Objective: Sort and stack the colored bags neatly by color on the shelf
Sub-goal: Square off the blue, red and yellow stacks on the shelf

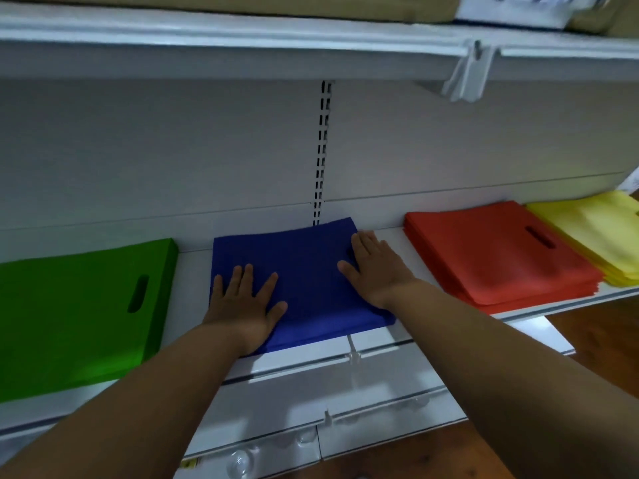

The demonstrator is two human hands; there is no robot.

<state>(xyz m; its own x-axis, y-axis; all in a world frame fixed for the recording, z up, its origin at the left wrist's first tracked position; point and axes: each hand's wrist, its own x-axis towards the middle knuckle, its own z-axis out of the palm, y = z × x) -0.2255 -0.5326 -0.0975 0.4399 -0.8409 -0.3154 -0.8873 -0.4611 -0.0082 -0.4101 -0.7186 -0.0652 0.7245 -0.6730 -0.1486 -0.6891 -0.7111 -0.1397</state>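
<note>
Four stacks of flat bags lie in a row on the white shelf [387,236]. The blue stack [307,281] sits in the middle. My left hand [245,305] lies flat on its near left part, fingers spread. My right hand [375,267] presses flat on its right side, fingers pointing toward the back wall. To the left lies the green stack [79,305] with a slot handle. On the right sits the red stack [498,254], and the yellow stack [598,233] is at the far right edge.
An upper shelf [242,39] hangs overhead with cardboard boxes [242,5] on it. A slotted upright [321,150] runs down the back wall behind the blue stack. Lower white shelves [380,409] stick out below, and wooden floor [598,333] shows at the right.
</note>
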